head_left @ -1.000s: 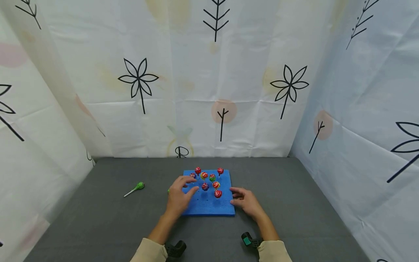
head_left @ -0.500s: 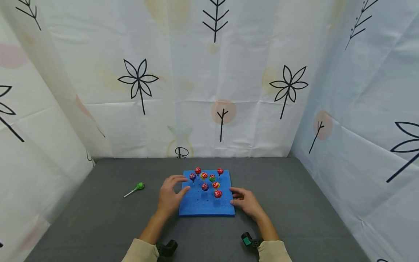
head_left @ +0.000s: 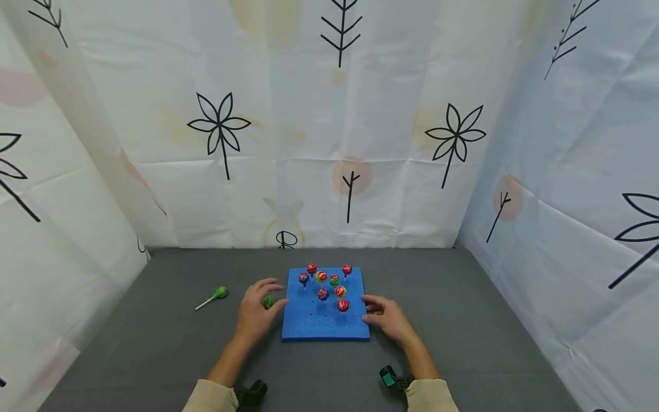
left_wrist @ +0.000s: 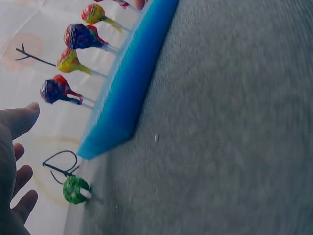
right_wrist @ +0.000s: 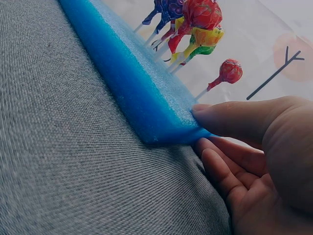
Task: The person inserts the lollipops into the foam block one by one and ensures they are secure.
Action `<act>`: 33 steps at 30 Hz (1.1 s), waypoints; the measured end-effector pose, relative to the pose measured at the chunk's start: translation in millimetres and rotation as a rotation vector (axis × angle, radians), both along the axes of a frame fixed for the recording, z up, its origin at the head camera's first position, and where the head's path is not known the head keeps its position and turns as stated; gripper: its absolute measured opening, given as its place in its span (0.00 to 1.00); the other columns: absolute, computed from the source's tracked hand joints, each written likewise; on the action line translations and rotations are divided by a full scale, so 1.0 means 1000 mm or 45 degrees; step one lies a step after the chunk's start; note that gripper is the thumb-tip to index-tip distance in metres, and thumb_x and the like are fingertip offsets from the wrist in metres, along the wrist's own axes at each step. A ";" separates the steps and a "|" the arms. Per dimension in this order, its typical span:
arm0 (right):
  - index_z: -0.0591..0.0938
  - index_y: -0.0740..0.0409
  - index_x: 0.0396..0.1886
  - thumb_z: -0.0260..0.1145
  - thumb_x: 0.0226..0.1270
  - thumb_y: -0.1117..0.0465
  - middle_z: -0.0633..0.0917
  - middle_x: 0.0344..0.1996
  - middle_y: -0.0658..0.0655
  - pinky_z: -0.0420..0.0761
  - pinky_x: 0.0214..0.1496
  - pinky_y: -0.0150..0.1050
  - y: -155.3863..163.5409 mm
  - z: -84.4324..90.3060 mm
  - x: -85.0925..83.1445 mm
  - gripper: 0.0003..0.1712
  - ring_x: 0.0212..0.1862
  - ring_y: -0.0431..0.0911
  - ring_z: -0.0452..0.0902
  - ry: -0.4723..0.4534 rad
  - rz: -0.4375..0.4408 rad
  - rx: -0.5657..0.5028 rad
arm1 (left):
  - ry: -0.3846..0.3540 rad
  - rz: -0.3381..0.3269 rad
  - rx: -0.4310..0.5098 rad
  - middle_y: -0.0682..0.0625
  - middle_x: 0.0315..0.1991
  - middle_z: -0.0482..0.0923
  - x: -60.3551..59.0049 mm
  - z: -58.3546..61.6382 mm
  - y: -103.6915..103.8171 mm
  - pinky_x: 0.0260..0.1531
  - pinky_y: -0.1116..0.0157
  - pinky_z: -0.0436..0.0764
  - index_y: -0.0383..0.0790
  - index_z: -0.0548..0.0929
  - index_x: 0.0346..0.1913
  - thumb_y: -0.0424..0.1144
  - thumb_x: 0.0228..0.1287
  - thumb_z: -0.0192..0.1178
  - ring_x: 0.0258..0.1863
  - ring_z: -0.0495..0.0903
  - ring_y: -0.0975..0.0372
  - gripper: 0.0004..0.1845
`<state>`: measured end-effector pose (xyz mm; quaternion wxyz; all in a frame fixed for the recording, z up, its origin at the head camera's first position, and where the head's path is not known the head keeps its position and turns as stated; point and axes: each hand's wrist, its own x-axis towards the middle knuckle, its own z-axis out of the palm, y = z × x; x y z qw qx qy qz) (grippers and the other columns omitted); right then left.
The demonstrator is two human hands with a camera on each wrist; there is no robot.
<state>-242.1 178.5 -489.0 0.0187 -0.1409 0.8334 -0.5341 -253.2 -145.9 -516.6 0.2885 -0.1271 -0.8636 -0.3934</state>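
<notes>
A blue foam board lies on the grey table, with several wrapped lollipops standing upright in it by their sticks. My left hand is off the board's left side, thumb and fingers spread. Between them a green lollipop shows on the table; the left wrist view puts this green lollipop apart from the fingertips, its stick pointing at the camera. At the board's right edge, my right hand holds the foam, its thumb on top and the other fingers against the side.
Another green lollipop lies on the table farther left, its white stick angled toward the front left. Small holes dot the front part of the board. A printed white cloth hangs behind the table and along both sides.
My left hand has drawn back leftward from over the board to beside it, uncovering a purple lollipop and the near green one. The right hand stays at the board's edge.
</notes>
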 end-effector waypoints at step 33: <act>0.77 0.69 0.59 0.69 0.61 0.70 0.81 0.50 0.65 0.78 0.52 0.51 0.005 -0.023 -0.013 0.25 0.50 0.57 0.78 -0.024 -0.045 0.016 | -0.150 0.125 -0.214 0.34 0.63 0.70 -0.014 -0.003 -0.061 0.59 0.36 0.58 0.38 0.84 0.50 0.39 0.50 0.76 0.62 0.67 0.38 0.23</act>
